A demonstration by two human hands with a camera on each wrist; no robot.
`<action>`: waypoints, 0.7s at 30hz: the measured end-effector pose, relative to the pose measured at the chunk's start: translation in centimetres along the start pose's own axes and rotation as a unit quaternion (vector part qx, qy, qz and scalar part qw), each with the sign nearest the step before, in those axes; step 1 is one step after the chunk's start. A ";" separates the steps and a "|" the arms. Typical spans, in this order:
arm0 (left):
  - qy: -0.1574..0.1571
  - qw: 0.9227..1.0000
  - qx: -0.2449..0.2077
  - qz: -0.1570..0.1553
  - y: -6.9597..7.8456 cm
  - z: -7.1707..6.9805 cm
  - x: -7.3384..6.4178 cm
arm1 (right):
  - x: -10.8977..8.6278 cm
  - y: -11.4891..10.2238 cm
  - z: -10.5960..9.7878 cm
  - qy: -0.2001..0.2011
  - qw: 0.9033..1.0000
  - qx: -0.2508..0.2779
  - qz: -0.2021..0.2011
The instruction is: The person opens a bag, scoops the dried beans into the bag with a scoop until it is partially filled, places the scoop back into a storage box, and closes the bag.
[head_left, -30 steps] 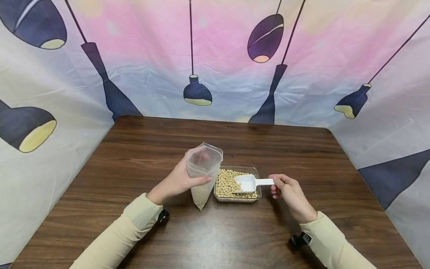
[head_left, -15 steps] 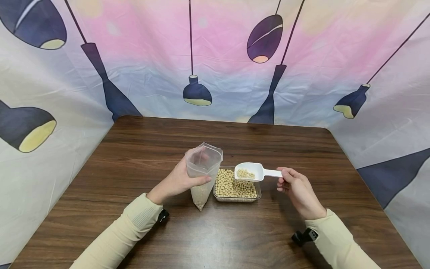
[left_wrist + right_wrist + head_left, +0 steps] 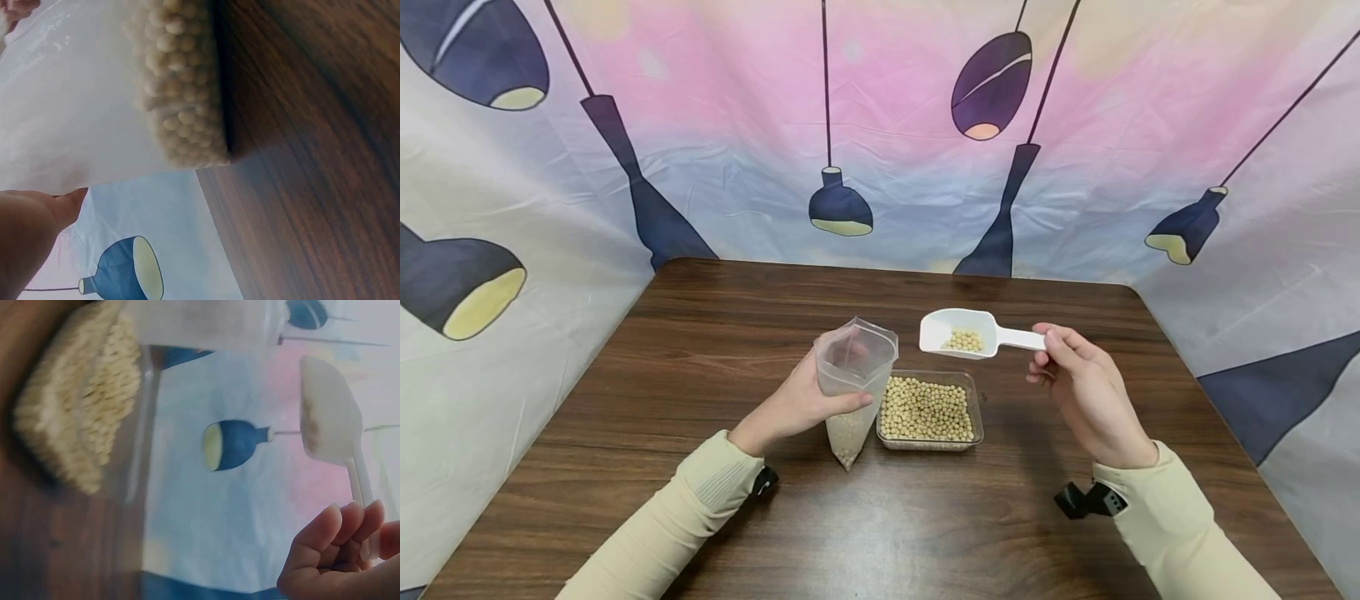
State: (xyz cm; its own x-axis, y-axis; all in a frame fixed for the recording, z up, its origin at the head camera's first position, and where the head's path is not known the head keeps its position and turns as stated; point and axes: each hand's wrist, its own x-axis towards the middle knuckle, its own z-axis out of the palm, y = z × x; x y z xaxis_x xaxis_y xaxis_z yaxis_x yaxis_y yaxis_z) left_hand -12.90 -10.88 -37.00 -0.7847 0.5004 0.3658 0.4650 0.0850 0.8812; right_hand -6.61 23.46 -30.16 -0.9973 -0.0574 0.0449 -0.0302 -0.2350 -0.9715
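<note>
My left hand point(image 3: 801, 396) grips a clear plastic bag point(image 3: 865, 375), its mouth spread at the top. Pale yellow soybeans lie in the bottom of the bag, plain to see in the left wrist view as a layer of beans point(image 3: 184, 81). By the end of its handle, my right hand point(image 3: 1090, 387) pinches a white scoop point(image 3: 936, 332), which carries a small heap of soybeans point(image 3: 964, 340). The scoop is raised behind and above a clear rectangular container point(image 3: 976, 417) of soybeans, right of the bag's mouth. The right wrist view shows the scoop point(image 3: 331, 412) from below.
The container stands on a dark wooden table point(image 3: 880, 533), close to the bag's right side. Behind the table hangs a cloth backdrop point(image 3: 745, 200) printed with lamps. Each wrist wears a small black camera.
My right hand has lifted the scoop out of the container, up and away, with soybeans in it. My left hand and the bag have stayed in place.
</note>
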 end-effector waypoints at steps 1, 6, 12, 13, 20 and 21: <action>0.000 1.000 -0.001 0.001 0.0 0.0 0.0 | 0.1 -0.3 0.4 -0.004 1.000 0.000 -0.006; 0.000 1.000 0.002 -0.001 0.0 0.0 -0.1 | 0.3 -1.5 2.3 -0.020 0.999 0.006 -0.036; 0.000 1.000 0.002 -0.012 0.0 0.0 -0.2 | 0.4 -2.2 4.2 -0.029 0.997 -0.006 -0.076; -0.001 1.000 0.003 -0.016 0.0 -0.1 -0.2 | 0.4 -2.3 4.4 -0.025 0.996 -0.013 -0.081; -0.010 0.999 0.011 -0.033 0.2 -0.2 -0.3 | 0.4 -2.7 5.5 -0.012 0.994 -0.054 -0.097; -0.009 0.999 0.010 -0.036 0.2 -0.2 -0.3 | 0.4 -2.8 5.6 -0.012 0.993 -0.059 -0.098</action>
State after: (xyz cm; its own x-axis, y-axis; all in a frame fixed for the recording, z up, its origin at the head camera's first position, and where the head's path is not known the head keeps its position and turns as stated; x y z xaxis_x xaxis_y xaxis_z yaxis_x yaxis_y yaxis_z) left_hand -12.67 -11.19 -36.85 -0.8088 0.5084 0.2957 0.4158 0.1388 0.8988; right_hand -6.53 18.64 -26.16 -0.9696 -0.0447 0.2406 -0.2333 -0.1283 -0.9639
